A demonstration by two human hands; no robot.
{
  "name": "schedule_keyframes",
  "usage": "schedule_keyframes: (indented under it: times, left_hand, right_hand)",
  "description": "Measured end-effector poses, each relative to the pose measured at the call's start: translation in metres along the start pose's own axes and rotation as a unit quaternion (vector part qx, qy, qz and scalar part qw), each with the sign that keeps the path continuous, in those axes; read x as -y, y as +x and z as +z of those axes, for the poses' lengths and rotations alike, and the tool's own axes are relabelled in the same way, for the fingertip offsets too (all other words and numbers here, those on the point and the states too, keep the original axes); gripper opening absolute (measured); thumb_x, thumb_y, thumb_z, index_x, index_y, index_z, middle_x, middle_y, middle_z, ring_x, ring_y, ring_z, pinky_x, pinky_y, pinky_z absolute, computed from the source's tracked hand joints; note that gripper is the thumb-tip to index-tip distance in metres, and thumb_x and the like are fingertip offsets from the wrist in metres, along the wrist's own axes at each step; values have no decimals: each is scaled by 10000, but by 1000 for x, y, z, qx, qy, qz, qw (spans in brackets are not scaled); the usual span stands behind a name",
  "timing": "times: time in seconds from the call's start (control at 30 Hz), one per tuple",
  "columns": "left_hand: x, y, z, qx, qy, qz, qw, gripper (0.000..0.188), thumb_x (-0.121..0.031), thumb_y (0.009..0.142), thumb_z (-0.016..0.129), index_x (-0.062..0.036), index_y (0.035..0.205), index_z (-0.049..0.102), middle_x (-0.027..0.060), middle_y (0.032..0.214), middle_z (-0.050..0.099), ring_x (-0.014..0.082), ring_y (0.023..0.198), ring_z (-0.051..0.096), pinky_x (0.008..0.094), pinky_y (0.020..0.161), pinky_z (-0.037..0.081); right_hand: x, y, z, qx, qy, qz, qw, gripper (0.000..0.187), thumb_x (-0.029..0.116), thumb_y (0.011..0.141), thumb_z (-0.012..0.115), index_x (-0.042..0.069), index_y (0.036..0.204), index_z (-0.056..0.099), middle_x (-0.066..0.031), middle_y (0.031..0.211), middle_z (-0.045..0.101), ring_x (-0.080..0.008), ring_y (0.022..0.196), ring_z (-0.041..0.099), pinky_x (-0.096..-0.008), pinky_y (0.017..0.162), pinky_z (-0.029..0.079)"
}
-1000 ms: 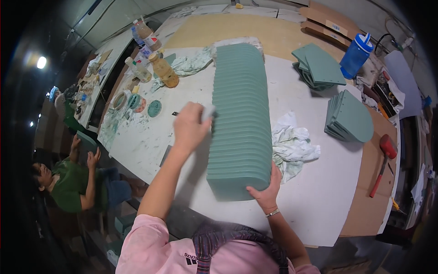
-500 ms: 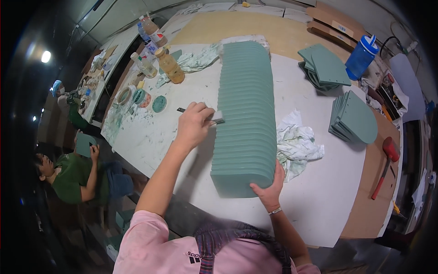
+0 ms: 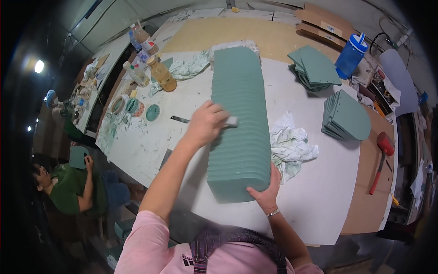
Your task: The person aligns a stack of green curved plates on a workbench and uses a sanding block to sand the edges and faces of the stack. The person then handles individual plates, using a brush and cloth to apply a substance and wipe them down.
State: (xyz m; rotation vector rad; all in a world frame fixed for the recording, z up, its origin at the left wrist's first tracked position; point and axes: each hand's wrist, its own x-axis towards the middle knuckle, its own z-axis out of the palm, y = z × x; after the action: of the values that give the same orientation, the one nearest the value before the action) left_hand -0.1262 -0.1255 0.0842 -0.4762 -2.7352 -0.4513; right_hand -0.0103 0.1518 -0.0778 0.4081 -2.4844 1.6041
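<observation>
A long row of green panels (image 3: 242, 150) with rounded corners is packed face to face on the white-covered table, running away from me. My left hand (image 3: 208, 124) is closed on a small pale grey block (image 3: 232, 122), slightly blurred, lying on the panel edges near the row's left side. The block's kind cannot be made out. My right hand (image 3: 266, 189) grips the near right corner of the row, thumb on the front panel and fingers along the right side. A crumpled white rag (image 3: 292, 146) lies just right of the row.
Two smaller piles of green panels (image 3: 315, 68) lie at the right, near a blue bottle (image 3: 351, 55). A red mallet (image 3: 382, 155) rests on cardboard. At the left are several bottles (image 3: 162, 76), a green-stained lid (image 3: 153, 112) and a dark blade (image 3: 179, 119). A co-worker (image 3: 73, 185) holds a green panel.
My left hand has slid the grey block rightward from the row's left edge onto its top. My right hand keeps its hold. The whole view has shifted slightly.
</observation>
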Motion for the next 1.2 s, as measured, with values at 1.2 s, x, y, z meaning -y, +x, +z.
schedule_keyframes:
  times: [1.2]
  left_hand:
    - [-8, 20, -14, 156, 24, -42, 987, 291, -47, 733, 772, -139, 1010, 772, 21, 982, 697, 262, 965, 629, 409, 813, 566]
  right_hand:
    - [1, 2, -5, -5, 8, 17, 1000, 1214, 451, 580, 954, 0, 1547, 376, -221, 1411, 490, -400, 1299, 453, -493, 1124, 372]
